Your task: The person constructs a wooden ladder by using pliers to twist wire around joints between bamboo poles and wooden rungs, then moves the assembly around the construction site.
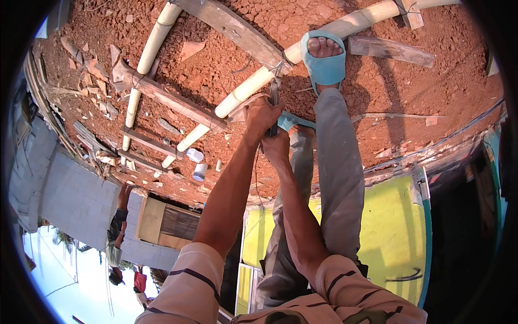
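Observation:
Both of my hands are wrapped around a dark pair of pliers (pixel 274 92), probably pincers, whose jaws point away from me. My left hand (pixel 263 114) grips nearer the jaws. Just below it, my right hand (pixel 276 144) is closed on the handle end. The jaws sit at a tie wire (pixel 280 67) that binds a wooden crosspiece (pixel 234 24) to a bamboo pole (pixel 245 93). A thin loose wire (pixel 256 178) hangs beside my hands. Whether the jaws bite the wire is too small to tell.
My foot in a blue sandal (pixel 326 62) rests on the bamboo. A second bamboo pole (pixel 154 43) runs to the left, joined by wooden crosspieces (pixel 172 102). Broken tile pieces (pixel 94 73) litter the red soil. Two small containers (pixel 199 171) lie near the pole. People (pixel 120 227) are in the background.

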`<action>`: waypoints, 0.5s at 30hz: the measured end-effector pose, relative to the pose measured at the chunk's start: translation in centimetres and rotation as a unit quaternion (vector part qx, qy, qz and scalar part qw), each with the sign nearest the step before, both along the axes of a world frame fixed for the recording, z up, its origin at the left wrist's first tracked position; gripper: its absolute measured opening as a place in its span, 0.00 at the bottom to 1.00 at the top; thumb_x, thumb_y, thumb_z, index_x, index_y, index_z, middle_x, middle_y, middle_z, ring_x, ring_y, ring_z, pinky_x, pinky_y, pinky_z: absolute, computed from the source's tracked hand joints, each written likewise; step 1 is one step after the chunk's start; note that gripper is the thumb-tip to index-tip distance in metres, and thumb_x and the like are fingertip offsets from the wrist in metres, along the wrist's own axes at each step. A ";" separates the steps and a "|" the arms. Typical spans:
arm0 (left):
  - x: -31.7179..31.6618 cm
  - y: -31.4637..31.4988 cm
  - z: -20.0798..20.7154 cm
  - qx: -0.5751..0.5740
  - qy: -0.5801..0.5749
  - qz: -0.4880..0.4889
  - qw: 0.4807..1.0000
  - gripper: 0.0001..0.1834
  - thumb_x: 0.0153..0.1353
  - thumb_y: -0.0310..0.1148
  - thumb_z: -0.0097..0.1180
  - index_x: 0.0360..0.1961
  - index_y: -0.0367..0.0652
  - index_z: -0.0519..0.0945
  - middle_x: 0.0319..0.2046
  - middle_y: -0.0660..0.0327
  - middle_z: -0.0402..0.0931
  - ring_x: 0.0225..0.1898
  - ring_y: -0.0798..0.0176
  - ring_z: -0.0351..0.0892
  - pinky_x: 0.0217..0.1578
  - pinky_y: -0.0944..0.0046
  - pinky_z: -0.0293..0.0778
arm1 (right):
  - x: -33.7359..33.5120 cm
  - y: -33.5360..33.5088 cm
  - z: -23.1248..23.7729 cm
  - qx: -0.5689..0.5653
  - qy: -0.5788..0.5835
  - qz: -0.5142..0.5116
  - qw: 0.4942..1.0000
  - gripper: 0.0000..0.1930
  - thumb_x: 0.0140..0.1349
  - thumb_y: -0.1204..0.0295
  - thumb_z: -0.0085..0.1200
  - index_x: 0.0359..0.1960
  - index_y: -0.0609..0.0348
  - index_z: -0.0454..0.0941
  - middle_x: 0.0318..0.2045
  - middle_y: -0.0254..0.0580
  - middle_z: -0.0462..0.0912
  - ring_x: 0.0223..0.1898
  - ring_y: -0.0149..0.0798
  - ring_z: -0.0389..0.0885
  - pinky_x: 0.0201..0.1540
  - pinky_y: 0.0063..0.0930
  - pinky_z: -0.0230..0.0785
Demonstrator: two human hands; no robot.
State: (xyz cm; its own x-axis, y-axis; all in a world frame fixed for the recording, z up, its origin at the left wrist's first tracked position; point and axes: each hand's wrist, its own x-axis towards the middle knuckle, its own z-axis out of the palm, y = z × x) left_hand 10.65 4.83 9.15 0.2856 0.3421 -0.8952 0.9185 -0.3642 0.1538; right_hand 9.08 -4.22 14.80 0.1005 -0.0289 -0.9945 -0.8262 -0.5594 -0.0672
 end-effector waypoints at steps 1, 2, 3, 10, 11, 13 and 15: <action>1.6 1.9 0.7 -0.143 0.069 -0.006 0.987 0.26 0.55 0.50 0.59 0.31 0.31 0.79 0.27 0.46 0.80 0.28 0.54 0.82 0.29 0.57 0.76 | 0.4 -0.3 0.1 0.037 0.052 -0.112 0.992 0.10 0.58 0.68 0.60 0.29 0.63 0.77 0.21 0.39 0.78 0.26 0.33 0.79 0.26 0.32 0.70; 0.9 3.9 0.9 -0.134 0.069 -0.002 0.989 0.26 0.55 0.50 0.59 0.31 0.31 0.79 0.27 0.46 0.80 0.28 0.54 0.82 0.29 0.57 0.76 | 0.5 0.6 0.5 0.085 0.108 -0.220 0.966 0.07 0.61 0.70 0.58 0.32 0.61 0.78 0.23 0.35 0.77 0.25 0.27 0.77 0.26 0.25 0.68; 0.5 5.2 0.9 -0.270 0.098 0.143 0.947 0.26 0.55 0.51 0.60 0.35 0.33 0.79 0.29 0.48 0.80 0.28 0.55 0.81 0.29 0.58 0.76 | 0.9 1.2 1.0 0.088 0.110 -0.219 0.966 0.07 0.61 0.70 0.58 0.32 0.61 0.78 0.23 0.35 0.77 0.25 0.27 0.77 0.26 0.25 0.68; -0.1 4.7 0.4 -0.469 0.150 0.430 0.756 0.16 0.61 0.44 0.55 0.24 0.45 0.69 0.17 0.66 0.65 0.20 0.65 0.70 0.22 0.66 0.69 | -0.1 1.8 0.6 0.240 0.244 -0.519 0.783 0.10 0.61 0.67 0.59 0.37 0.59 0.77 0.26 0.35 0.78 0.24 0.30 0.77 0.25 0.28 0.70; 0.2 4.0 -0.4 -0.468 0.128 0.415 0.770 0.16 0.61 0.43 0.55 0.25 0.45 0.69 0.17 0.66 0.65 0.20 0.66 0.70 0.22 0.66 0.70 | 0.5 1.3 0.1 0.194 0.224 -0.445 0.845 0.11 0.61 0.66 0.60 0.38 0.59 0.76 0.26 0.36 0.79 0.24 0.31 0.78 0.25 0.29 0.70; -0.3 4.1 -1.7 -0.413 0.079 0.363 0.831 0.14 0.60 0.41 0.56 0.25 0.44 0.71 0.18 0.64 0.67 0.20 0.66 0.71 0.22 0.65 0.73 | 1.5 2.0 1.0 0.102 0.188 -0.274 0.938 0.15 0.57 0.64 0.64 0.36 0.60 0.76 0.27 0.40 0.81 0.22 0.35 0.81 0.23 0.33 0.71; -0.3 2.5 -1.6 -0.392 0.091 0.374 0.835 0.13 0.61 0.39 0.55 0.25 0.43 0.71 0.18 0.63 0.68 0.19 0.65 0.71 0.22 0.64 0.74 | 1.2 0.9 2.5 0.062 0.099 -0.058 0.991 0.16 0.56 0.65 0.64 0.37 0.63 0.74 0.29 0.44 0.81 0.25 0.38 0.81 0.27 0.36 0.72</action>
